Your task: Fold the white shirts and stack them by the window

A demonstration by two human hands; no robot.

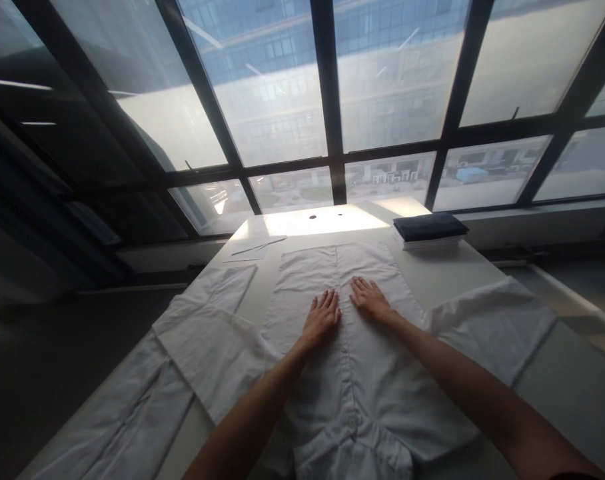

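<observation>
A white button-front shirt [302,273] lies spread out on a white table [407,270], its collar end toward me and its sleeves out to both sides. My left hand [323,316] rests flat on the shirt just left of the front placket, fingers stretched out. Right of the placket, my right hand [368,299] also lies flat on the cloth with fingers extended. Neither hand grips anything. Some wrinkles show around the collar and along the sleeves.
Another white garment [132,407] lies along the table's left side. At the far right sits a stack topped by a folded dark cloth [429,227]. A sheet of paper with a thin stick [258,246] lies far left. Large windows [282,100] rise behind the table.
</observation>
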